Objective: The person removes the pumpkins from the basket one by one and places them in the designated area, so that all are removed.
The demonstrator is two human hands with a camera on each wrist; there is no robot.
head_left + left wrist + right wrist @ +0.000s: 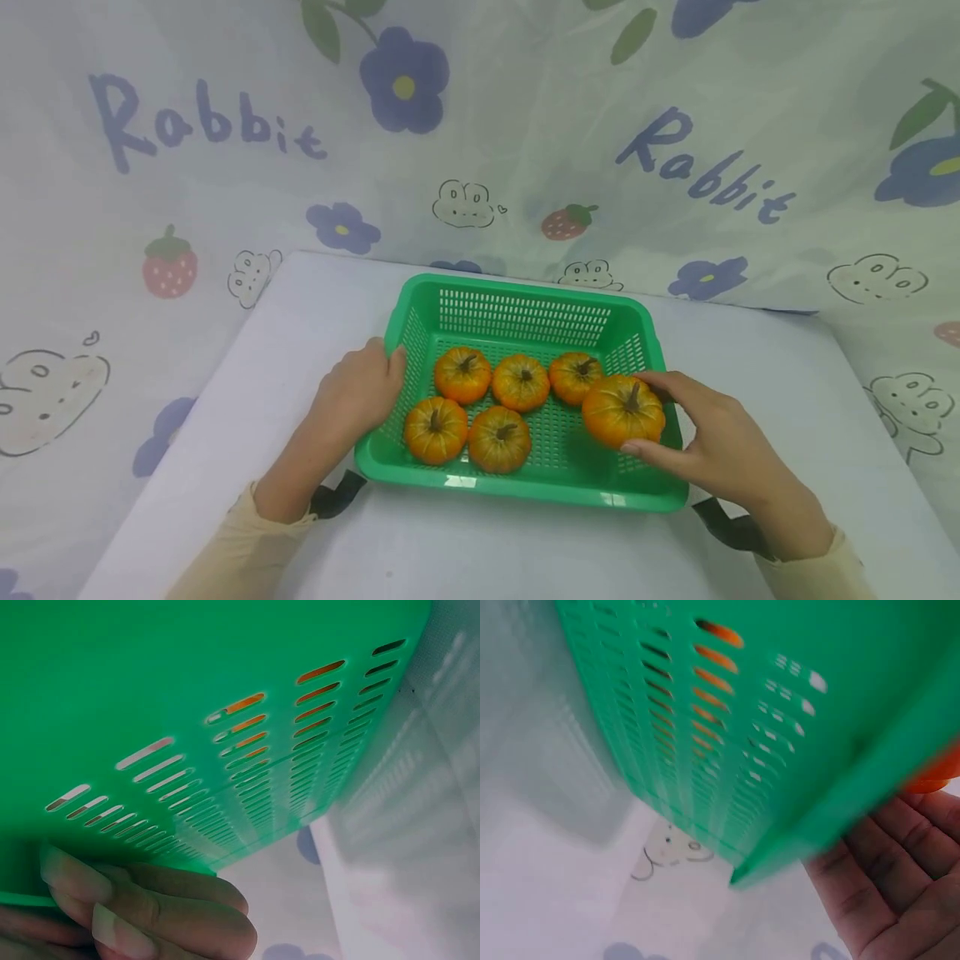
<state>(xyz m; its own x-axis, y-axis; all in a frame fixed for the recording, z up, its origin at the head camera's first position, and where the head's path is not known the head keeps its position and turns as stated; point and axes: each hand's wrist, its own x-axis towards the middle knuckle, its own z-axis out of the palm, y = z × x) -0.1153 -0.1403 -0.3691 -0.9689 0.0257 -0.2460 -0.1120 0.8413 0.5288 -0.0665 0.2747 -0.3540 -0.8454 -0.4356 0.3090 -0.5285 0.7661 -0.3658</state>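
A green plastic basket (525,492) with slotted walls stands on the white table. Inside it several small orange pumpkins (498,439) sit in two rows, stems up. My left hand (363,387) grips the basket's left rim, thumb over the edge; the left wrist view has its curled fingers (172,907) under the rim, against the outer wall. At the right side of the basket, my right hand (720,442) holds one more pumpkin (622,412) between thumb and fingers, raised above the others near the right wall. In the right wrist view, that pumpkin (930,780) is mostly hidden by the rim.
White cloth covers the table (525,550). Behind it hangs a pale curtain (480,150) printed with flowers, rabbits and strawberries. Dark straps (731,525) circle both wrists below the cuffs of beige sleeves (817,575).
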